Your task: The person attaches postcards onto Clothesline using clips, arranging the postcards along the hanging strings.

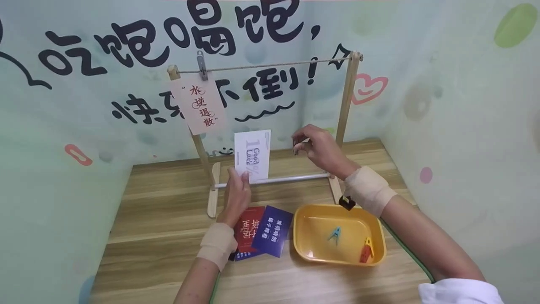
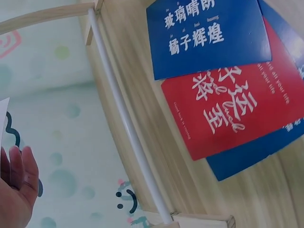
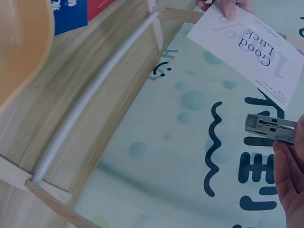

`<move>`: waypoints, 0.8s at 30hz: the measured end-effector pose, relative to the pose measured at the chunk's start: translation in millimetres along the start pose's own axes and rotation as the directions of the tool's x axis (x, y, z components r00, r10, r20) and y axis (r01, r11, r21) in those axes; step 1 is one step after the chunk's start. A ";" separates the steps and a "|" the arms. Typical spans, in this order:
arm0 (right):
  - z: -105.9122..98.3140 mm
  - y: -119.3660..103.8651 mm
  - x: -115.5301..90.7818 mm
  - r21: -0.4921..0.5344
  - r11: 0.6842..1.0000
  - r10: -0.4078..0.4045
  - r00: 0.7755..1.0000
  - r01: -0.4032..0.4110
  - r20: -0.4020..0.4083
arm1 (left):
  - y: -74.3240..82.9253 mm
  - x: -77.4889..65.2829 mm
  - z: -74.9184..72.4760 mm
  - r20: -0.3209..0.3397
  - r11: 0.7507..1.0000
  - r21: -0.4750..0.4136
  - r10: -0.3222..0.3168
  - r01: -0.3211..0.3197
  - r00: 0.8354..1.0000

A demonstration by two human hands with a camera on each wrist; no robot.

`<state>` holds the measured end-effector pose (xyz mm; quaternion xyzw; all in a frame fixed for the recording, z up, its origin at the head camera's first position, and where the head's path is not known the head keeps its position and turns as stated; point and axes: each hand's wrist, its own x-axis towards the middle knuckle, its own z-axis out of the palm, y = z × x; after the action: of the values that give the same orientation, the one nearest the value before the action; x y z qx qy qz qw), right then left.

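My left hand [image 1: 238, 196] grips a white card [image 1: 253, 147] with "Good Luck" printed on it by its lower edge, in front of a wooden rack. In the right wrist view the fingers and thumb of my right hand [image 3: 289, 173] pinch a grey clothespin [image 3: 268, 126]; the head view barely shows it. That hand is raised to the right of the white card, below the rack's string [image 1: 270, 65]. Near the string's left end, another grey clothespin [image 1: 202, 65] holds a pale pink card [image 1: 199, 105] with red characters, which hangs down.
A blue card [image 1: 273, 230] overlaps a red card [image 1: 249, 223] on the wooden table. Beside them stands a yellow tray [image 1: 298, 240] containing blue, yellow and red clothespins. The rack has a white lower bar [image 1: 291, 179] and wooden posts [image 1: 346, 101]. Printed cloth walls surround the table.
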<state>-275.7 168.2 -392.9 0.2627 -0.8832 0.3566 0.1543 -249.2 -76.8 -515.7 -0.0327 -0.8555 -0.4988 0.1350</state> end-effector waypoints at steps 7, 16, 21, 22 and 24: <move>-7.4 -15.4 21.4 0.008 1.000 0.003 1.000 -0.002 -0.008 | 2.1 5.8 -4.6 -0.019 1.000 -0.004 -0.009 0.009 1.000; -11.8 -33.6 50.2 -0.035 0.999 -0.031 0.999 0.030 -0.031 | 2.6 15.6 -16.8 -0.002 0.997 -0.045 -0.057 0.057 0.998; -13.9 -42.5 58.8 -0.071 0.995 -0.069 0.996 0.065 -0.048 | 6.5 22.2 -18.8 0.003 0.997 -0.065 -0.046 0.046 0.999; -14.1 -44.8 60.5 -0.076 0.994 -0.083 0.995 0.079 -0.048 | 7.7 23.5 -18.7 -0.002 0.997 -0.061 -0.038 0.037 0.999; -14.5 -50.4 64.3 -0.082 0.990 -0.117 0.992 0.113 -0.050 | 9.8 26.0 -18.5 -0.017 0.998 -0.056 -0.019 0.018 1.000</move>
<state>-297.9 125.1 -325.5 0.2969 -0.8755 0.3189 0.2088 -268.8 -89.8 -492.0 -0.0245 -0.8402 -0.5241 0.1368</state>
